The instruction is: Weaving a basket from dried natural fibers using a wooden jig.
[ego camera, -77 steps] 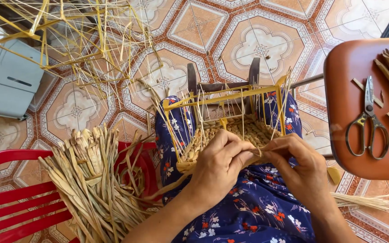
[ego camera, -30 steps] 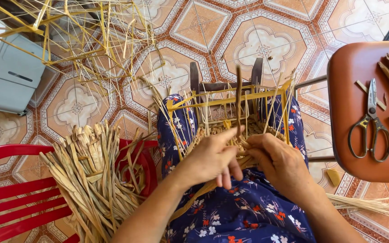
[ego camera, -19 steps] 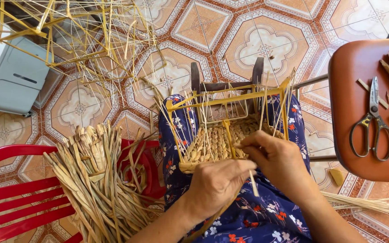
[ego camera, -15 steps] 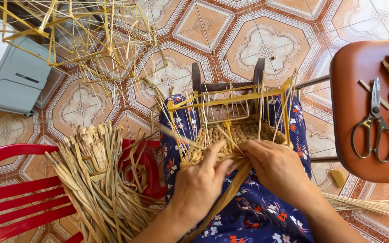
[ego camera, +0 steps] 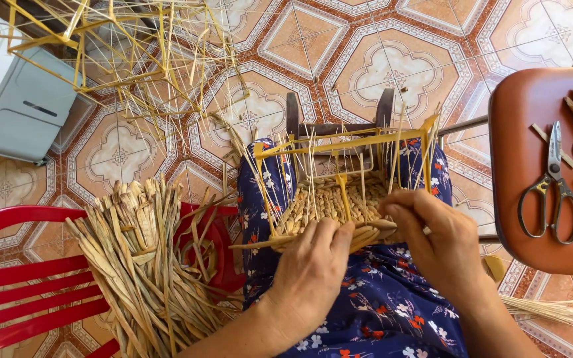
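I see the half-woven basket (ego camera: 339, 199) resting on my lap, braced so its yellow frame (ego camera: 353, 142) stands upright. My left hand (ego camera: 310, 272) curls closed around flat straw strands (ego camera: 260, 243) at its near edge; my right hand (ego camera: 442, 242) pinches the weave's right rim.

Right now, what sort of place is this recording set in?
Probably a home floor or porch used as a basket-weaving spot: patterned floor tiles, a bundle of dried reeds on a red chair, and a half-woven basket on the person's lap. Scissors lie on a stool.
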